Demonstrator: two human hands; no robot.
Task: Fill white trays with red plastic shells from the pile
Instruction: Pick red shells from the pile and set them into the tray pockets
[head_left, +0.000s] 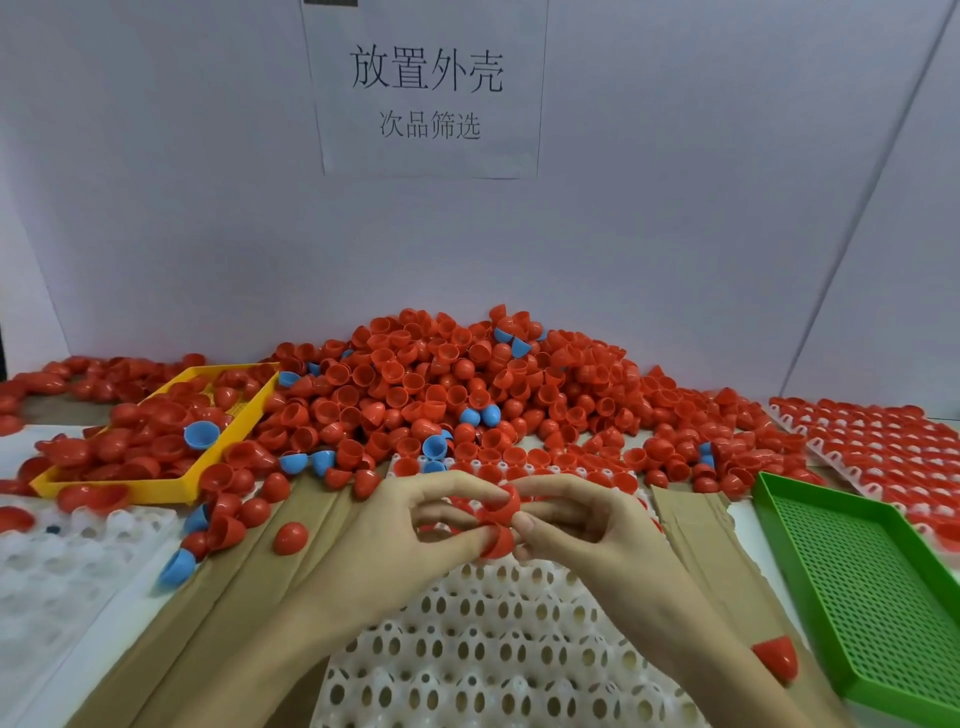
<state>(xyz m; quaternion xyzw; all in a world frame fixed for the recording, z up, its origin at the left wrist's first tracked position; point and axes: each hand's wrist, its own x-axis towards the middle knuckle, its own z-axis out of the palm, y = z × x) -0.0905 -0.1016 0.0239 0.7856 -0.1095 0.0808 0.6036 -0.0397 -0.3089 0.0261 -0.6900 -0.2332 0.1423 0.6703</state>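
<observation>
Red shells (441, 384) lie heaped in a big pile against the back edge of the table, with a few blue shells (200, 434) mixed in. Both hands meet over the middle of the table, above the white tray (498, 649) that sits at the front edge. The left hand (415, 535) and the right hand (582, 525) each pinch the same small cluster of red shells (501, 519), fingers curled round it; it looks like two or three shells nested together, and the person seems to be pulling them apart, though that is a guess.

Progress on this tray looks slight. Its far rows, nearest the pile, hold some red shells, while the many rows toward the front edge show only bare holes. So most of this tray is left to fill.

Toward the right back corner another white tray (878, 441) appears full of red shells, which suggests at least one tray is finished. At the left front edge a further white tray (62, 566) lies almost bare.

A yellow tray (171, 491) on the left side holds red shells and one blue one. A green tray (872, 587) at the right front corner holds nothing visible. Strips of brown cardboard (249, 587) lie under the middle tray, with loose shells scattered on them, and one stray red shell (775, 657) rests beside the green tray. A paper sign (426, 93) hangs on the wall behind.
</observation>
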